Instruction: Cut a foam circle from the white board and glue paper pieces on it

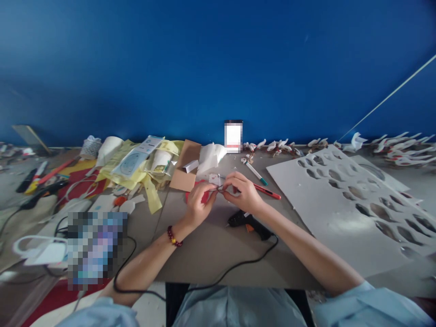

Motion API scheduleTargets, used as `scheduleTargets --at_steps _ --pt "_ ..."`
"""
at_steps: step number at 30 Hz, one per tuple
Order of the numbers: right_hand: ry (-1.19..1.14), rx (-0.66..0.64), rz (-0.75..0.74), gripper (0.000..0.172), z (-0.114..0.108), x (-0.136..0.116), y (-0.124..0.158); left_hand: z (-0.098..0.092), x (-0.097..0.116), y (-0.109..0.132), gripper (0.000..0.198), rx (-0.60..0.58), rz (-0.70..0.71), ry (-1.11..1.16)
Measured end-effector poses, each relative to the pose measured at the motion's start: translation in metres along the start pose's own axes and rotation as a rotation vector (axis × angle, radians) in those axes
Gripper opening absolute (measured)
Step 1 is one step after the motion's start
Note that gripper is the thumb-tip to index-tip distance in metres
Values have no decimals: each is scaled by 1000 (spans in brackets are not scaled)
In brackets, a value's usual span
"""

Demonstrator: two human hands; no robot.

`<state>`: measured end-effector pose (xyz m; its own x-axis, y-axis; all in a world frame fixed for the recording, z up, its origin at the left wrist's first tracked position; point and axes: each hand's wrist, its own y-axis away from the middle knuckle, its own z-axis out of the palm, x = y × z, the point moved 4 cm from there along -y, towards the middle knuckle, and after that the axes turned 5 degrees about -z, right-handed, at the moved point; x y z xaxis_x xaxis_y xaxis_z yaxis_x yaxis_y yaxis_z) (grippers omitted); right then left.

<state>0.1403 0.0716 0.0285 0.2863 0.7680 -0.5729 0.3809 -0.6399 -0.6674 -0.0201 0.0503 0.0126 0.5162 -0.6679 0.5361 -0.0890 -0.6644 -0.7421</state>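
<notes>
My left hand [200,200] and my right hand [242,190] meet over the middle of the table, fingertips pinched together on something small and thin that I cannot make out. Red material [205,196] lies behind my left fingers. Below my right hand a black glue gun [248,221] rests on the table, its cord running toward me. A red pen-like tool [267,191] lies just beyond my right wrist, and a white marker with a green end [255,172] is behind that. A small white piece [214,178] sits past my fingertips.
To the right lies a white sheet with cut-out holes [327,213]. Several small white bird-like figures [282,144] line the wall. Brown cardboard [185,165], yellow paper packets [119,168] and a blurred-out screen [97,250] are on the left.
</notes>
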Motion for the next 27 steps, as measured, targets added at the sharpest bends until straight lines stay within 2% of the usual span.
scheduleTargets --at_steps 4,7,10,18,23,27 --pt "-61 2 89 6 2 5 0 5 -9 -1 17 -22 -243 195" --pt "-56 14 129 11 4 7 0 12 -19 -1 25 -54 -439 396" --pt "-67 25 164 16 5 9 1 18 -27 -1 29 -88 -558 538" --pt "-63 36 216 11 4 15 2 21 -34 2 33 -100 -698 620" --pt "-45 -53 164 25 5 13 1 21 -32 1 35 -91 -736 641" --pt "-20 -71 129 26 5 12 1 22 -32 1 35 -110 -725 629"
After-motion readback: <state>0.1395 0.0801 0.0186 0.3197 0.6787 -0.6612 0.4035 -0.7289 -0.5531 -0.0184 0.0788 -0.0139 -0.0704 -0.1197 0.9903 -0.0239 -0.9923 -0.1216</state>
